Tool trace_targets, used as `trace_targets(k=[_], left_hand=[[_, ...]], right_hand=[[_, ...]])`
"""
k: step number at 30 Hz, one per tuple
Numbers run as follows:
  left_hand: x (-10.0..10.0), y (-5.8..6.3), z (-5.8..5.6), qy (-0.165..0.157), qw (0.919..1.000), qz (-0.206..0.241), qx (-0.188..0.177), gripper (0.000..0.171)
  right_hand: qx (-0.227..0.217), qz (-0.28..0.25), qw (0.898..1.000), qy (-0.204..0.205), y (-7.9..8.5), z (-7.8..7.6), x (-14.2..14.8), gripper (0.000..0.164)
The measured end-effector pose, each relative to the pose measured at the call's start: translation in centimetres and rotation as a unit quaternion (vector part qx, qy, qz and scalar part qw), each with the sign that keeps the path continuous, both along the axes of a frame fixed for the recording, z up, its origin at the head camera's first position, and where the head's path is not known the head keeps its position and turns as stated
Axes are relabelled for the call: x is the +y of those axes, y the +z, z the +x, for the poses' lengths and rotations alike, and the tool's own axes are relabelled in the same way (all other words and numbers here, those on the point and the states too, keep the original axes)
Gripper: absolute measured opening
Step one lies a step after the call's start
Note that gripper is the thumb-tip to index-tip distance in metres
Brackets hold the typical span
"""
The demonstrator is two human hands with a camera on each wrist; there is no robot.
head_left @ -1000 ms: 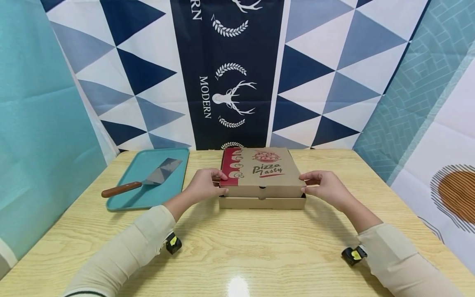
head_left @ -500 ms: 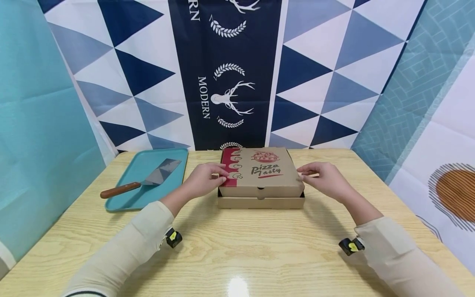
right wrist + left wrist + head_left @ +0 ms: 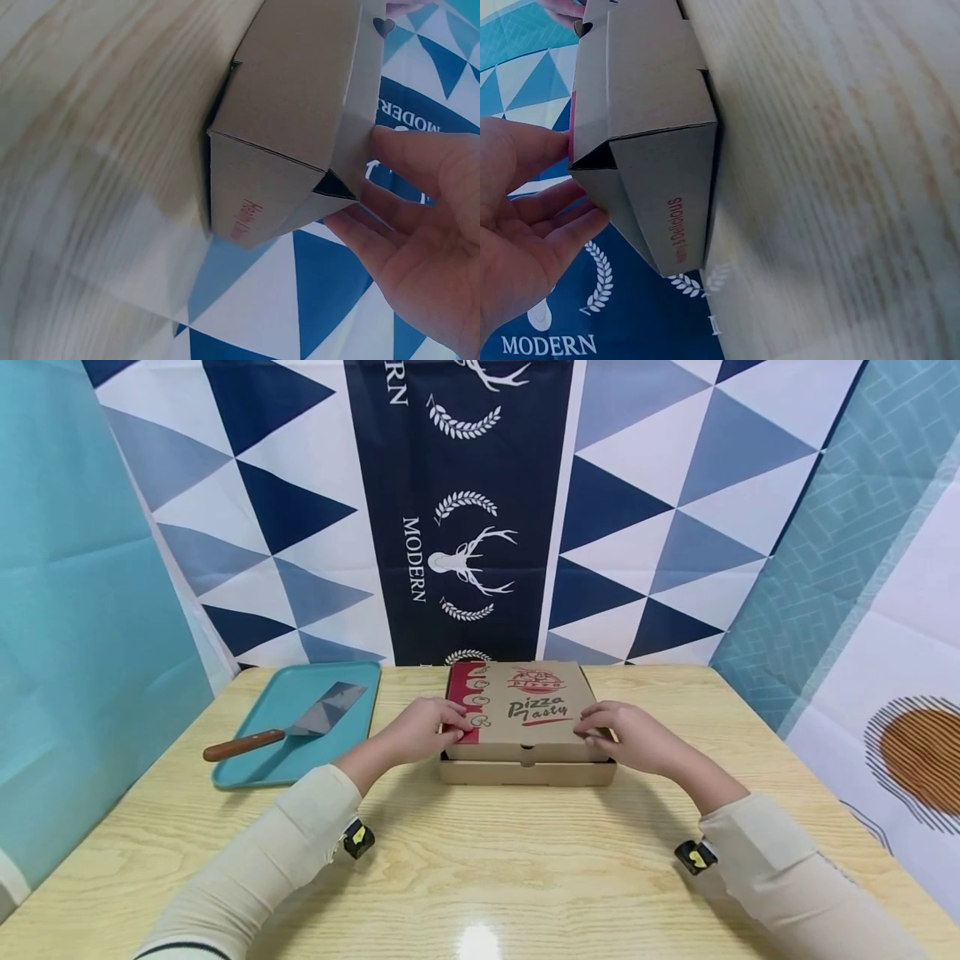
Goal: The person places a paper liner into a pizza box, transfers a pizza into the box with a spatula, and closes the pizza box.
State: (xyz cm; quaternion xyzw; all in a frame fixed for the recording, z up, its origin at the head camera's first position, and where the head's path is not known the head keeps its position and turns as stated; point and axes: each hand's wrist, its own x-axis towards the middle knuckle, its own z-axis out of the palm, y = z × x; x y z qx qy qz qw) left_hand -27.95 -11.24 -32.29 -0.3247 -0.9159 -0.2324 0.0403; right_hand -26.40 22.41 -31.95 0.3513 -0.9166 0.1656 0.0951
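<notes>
A brown cardboard pizza box (image 3: 536, 710) with a red stripe and printed lettering lies near the table's far edge in the head view. Its lid is down over the lower part (image 3: 528, 774), with small dark gaps at the front corners in both wrist views. My left hand (image 3: 427, 727) rests at the lid's left front corner, fingers lightly bent and touching it. On the opposite corner, my right hand (image 3: 633, 735) touches the lid with its fingertips, thumb near the front edge. Neither hand is curled round the box. The box's inside is hidden.
Left of the box lies a teal tray (image 3: 240, 768) bearing a pizza server (image 3: 326, 710) with a wooden handle that sticks out past the rim. Patterned cloths (image 3: 300, 510) stand behind and beside the wooden table (image 3: 525, 860).
Both hands have shifted inward from the lid's sides, where they pinched its edges, onto its front corners. The box has stayed about where it was; tray and server have not moved.
</notes>
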Motion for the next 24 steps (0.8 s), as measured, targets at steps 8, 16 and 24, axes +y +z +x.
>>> trace_targets(k=[8,16,24], left_hand=[[0.2,-0.6,0.3,-0.007,0.9998,-0.016,0.006,0.018],[0.2,-1.1,0.3,-0.015,0.9995,-0.018,0.023,0.016],[0.2,-1.4,0.5,-0.030,0.9975,-0.031,0.056,0.014]], right_hand=[[0.011,0.005,1.000,0.012,-0.6,0.1,0.0,0.016],[0.004,0.019,1.000,0.018,-0.8,0.1,0.0,0.015],[0.005,0.023,0.999,0.025,-1.1,0.1,-0.2,0.015]])
